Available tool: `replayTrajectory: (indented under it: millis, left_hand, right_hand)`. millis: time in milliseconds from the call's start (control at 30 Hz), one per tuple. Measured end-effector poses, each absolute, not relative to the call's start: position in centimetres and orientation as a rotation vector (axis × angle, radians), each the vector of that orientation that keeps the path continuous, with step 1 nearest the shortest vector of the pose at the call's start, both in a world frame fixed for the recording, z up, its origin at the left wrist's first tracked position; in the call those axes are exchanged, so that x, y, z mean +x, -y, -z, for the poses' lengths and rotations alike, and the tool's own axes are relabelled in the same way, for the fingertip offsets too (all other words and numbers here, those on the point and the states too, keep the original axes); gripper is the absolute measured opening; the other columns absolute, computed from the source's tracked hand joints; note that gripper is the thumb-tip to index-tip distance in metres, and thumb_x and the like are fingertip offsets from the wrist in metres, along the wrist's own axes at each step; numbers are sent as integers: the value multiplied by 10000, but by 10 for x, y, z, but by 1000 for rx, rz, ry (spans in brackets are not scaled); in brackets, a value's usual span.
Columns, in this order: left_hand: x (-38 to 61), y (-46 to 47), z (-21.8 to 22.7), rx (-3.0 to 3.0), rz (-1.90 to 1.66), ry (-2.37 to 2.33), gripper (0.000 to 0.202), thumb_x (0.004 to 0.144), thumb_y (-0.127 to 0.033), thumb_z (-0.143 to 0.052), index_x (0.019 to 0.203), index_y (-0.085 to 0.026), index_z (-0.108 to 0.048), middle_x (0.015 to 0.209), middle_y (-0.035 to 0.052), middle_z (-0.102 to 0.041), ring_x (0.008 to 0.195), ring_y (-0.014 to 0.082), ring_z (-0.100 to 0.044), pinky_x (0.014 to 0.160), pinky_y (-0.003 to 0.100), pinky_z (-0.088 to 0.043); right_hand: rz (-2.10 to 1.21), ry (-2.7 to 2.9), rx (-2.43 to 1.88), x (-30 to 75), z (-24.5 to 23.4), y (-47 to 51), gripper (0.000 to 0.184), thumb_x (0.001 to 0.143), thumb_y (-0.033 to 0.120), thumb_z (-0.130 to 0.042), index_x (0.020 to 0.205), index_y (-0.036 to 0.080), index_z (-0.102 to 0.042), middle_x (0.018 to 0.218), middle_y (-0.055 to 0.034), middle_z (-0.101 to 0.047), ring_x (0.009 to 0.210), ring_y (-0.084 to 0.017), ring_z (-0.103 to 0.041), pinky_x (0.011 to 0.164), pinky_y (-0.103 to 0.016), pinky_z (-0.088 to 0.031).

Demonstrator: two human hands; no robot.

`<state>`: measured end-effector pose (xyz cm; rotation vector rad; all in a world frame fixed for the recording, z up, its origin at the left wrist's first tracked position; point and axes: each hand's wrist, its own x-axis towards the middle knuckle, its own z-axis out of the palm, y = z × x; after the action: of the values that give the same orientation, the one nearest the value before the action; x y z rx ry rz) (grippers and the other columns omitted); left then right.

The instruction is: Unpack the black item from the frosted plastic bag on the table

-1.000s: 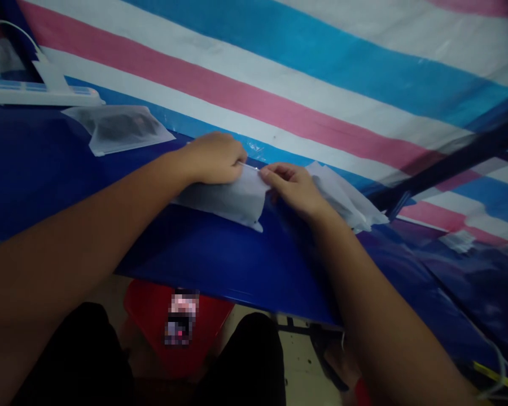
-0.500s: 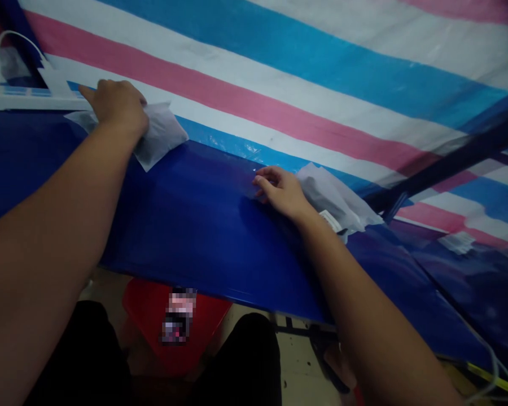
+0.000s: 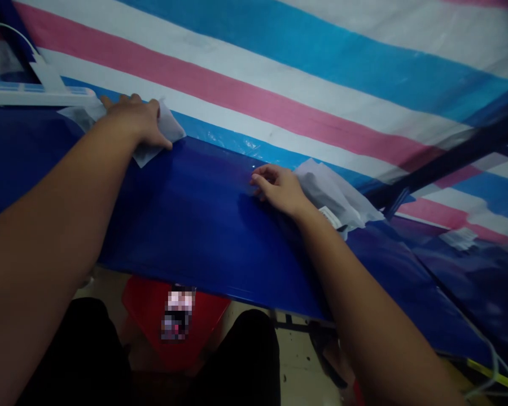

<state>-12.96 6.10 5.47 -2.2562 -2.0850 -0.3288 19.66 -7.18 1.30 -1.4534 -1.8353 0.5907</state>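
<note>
My left hand (image 3: 136, 119) lies flat, fingers spread, on a stack of translucent white pouches (image 3: 166, 127) at the far left of the blue table (image 3: 195, 225). My right hand (image 3: 279, 189) rests on the table near the middle, fingers loosely curled with nothing visible in them. Just right of it, touching the hand's back, lies another pile of white pouches (image 3: 338, 197) with a small label showing at its near edge.
A white power strip (image 3: 34, 93) with a plug and cable sits at the far left behind the pouches. A striped pink, white and blue tarp (image 3: 300, 73) hangs behind the table. A red stool (image 3: 152, 316) stands below, between my knees. A dark bar (image 3: 449, 163) runs at right.
My left hand carried a white pouch from the middle of the table to the stack at far left and now presses flat on it. My right hand has stayed in place.
</note>
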Motion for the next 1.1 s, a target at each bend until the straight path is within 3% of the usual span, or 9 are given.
replayTrajectory:
  millis: [100,200,400,567,733,967,1100]
  left_hand:
    - [-130,-61,-53,-2167,282,1999,753,707,-569,-744,1291,-119,-590,1389,218,-531,1331,500,-414,1046,836,-158]
    - [-129,-61,-53,-2144,267,1951,661,736,-533,-725,1248,-125,-629,1344,214,-561,1305,486,-451,1032,838,-189]
    - [-137,-76,-47,-2090,224,2101,791,655,-602,-760,1315,-196,-602,1319,179,-588,1334,494,-410,1077,784,-176]
    - [-134,-74,-47,-2079,211,2019,682,680,-545,-758,1214,-134,-653,1365,223,-532,1346,487,-369,1066,816,-176]
    - [-131,-70,-45,-2093,248,2006,626,692,-494,-760,1206,-153,-654,1391,185,-493,1361,441,-307,1105,787,-133]
    - [-131,-69,-33,-2033,337,1950,726,687,-495,-732,1295,-141,-554,1427,194,-442,1348,430,-316,1108,726,-177]
    - [-129,-67,-28,-2003,430,2027,799,691,-446,-737,1372,-111,-485,1508,204,-362,1378,434,-255,1147,678,-78]
  right_hand:
    - [-592,1852,-1451,197,-13,72,122,922,277,-575,957,189,-652,928,-68,-729,634,-161,-678,530,-287,-525]
    - [-593,1862,-1449,197,-13,72,113,918,262,-570,939,189,-654,923,-68,-727,632,-159,-676,540,-291,-528]
    - [-598,1859,-1470,197,-13,72,103,902,238,-569,929,185,-653,898,-61,-724,633,-155,-672,542,-284,-523]
    - [-591,1870,-1479,196,-14,72,107,901,241,-567,933,181,-650,908,-65,-731,641,-149,-676,557,-275,-525]
    - [-578,1866,-1483,195,-15,73,97,894,246,-578,913,184,-650,886,-62,-732,628,-153,-674,554,-277,-521]
    - [-585,1858,-1489,194,-15,73,107,899,237,-562,926,182,-649,872,-52,-730,618,-144,-675,550,-260,-511]
    - [-573,1867,-1484,196,-13,72,123,909,265,-557,923,190,-654,878,-53,-730,635,-149,-682,561,-265,-515]
